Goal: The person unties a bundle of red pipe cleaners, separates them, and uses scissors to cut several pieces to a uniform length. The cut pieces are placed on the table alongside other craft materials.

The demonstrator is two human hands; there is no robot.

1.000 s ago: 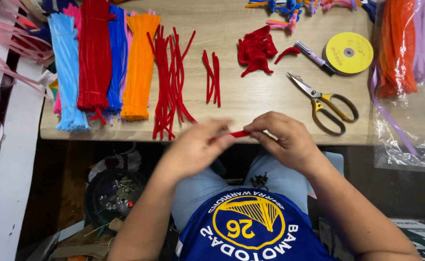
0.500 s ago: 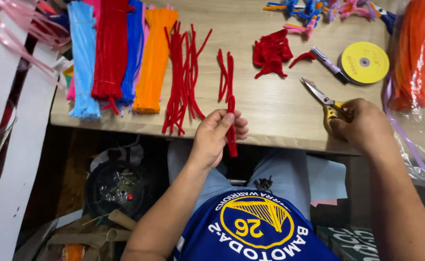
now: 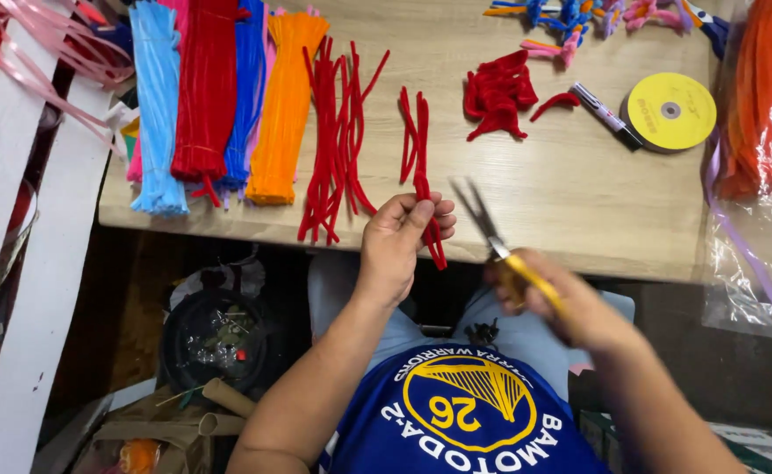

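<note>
The left hand (image 3: 399, 233) is closed around the lower part of two red pipe cleaners (image 3: 421, 167), pinched between thumb and fingers at the front edge of the wooden worktop (image 3: 535, 202); the two stems run up onto the worktop surface and their lower ends hang just below the edge. The right hand (image 3: 562, 303) is closed around the yellow handles of one pair of scissors (image 3: 491, 233), held off the worktop in front of the edge, blades slightly parted and pointing up toward the held stems, near them but apart. Left of the held stems lies one loose group of red pipe cleaners (image 3: 338, 140); the individual count cannot be told. Further left lie five packed bundles side by side: light blue bundle (image 3: 156, 105), pink bundle (image 3: 136, 162) mostly hidden, dark red bundle (image 3: 206, 88), blue bundle (image 3: 247, 88) and orange bundle (image 3: 285, 105). Behind the held stems sits one heap of bent red pieces (image 3: 496, 92), with one single curved red piece (image 3: 557, 104) beside it. One marker pen (image 3: 606, 114) lies next to one yellow ribbon spool (image 3: 671, 110). One clear bag of orange pipe cleaners (image 3: 759, 96) occupies the right end
</note>
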